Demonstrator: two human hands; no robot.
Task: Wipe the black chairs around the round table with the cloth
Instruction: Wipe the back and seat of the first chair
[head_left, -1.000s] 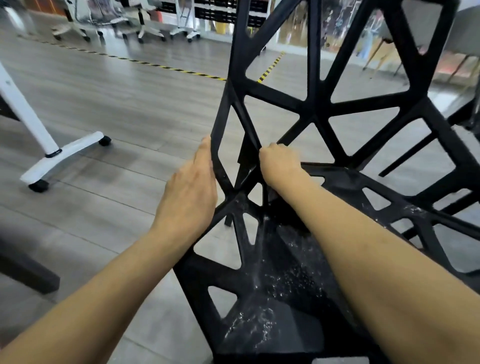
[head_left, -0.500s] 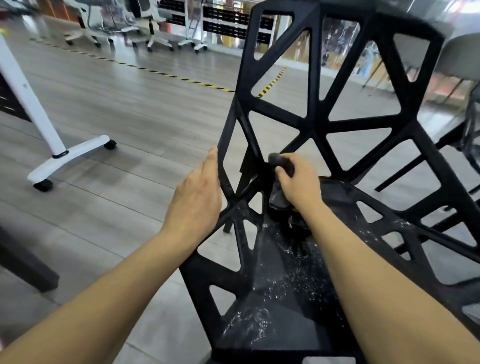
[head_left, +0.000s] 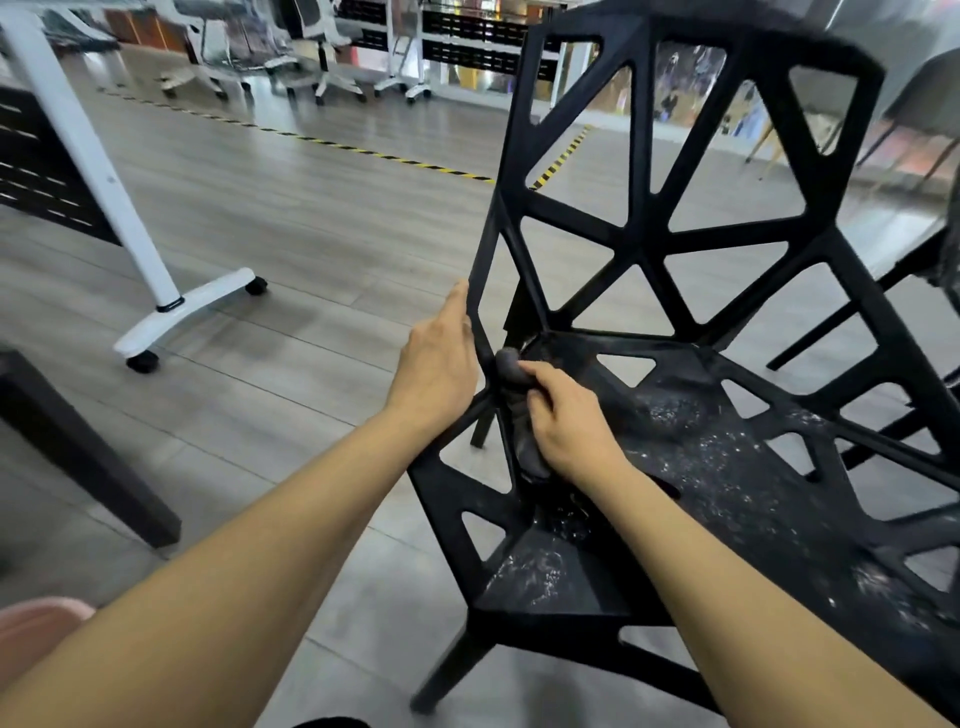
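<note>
Lower left corner of the frame: a pink rounded object (head_left: 36, 629), only partly in view, too cropped to identify.

Bottom edge, both sides: two bare forearms reaching up toward the centre of the frame.

Centre and right: black chair (head_left: 644, 244), an open lattice of triangular cut-outs in seat and back. The seat fills the lower right and carries white specks and streaks. The back rises into the upper right of the frame.

Centre, just left of the chair: left hand (head_left: 434, 364), fingers straight and together, laid flat along the outer left edge of the chair back where it meets the seat. It grips nothing.

Centre, just right of the left hand: right hand (head_left: 569, 421), fingers curled around a dark grey cloth (head_left: 511, 366). The cloth is bunched. Its upper end pokes out above the fingers and touches the rear left corner of the seat. A further fold hangs below the hand against the seat's left edge.

Left edge, mid-height: dark table leg (head_left: 88, 452), slanting down to the grey wood-pattern floor (head_left: 291, 228).

Upper left: white stand (head_left: 104, 171) with a slanted post and a foot on black castors.

Upper middle: yellow-and-black tape line (head_left: 363, 150) running across the floor.

Top edge, left to centre: white office chairs (head_left: 332, 62) on wheeled bases, blurred.

Right edge: part of another black chair (head_left: 852, 317), well behind the first.
</note>
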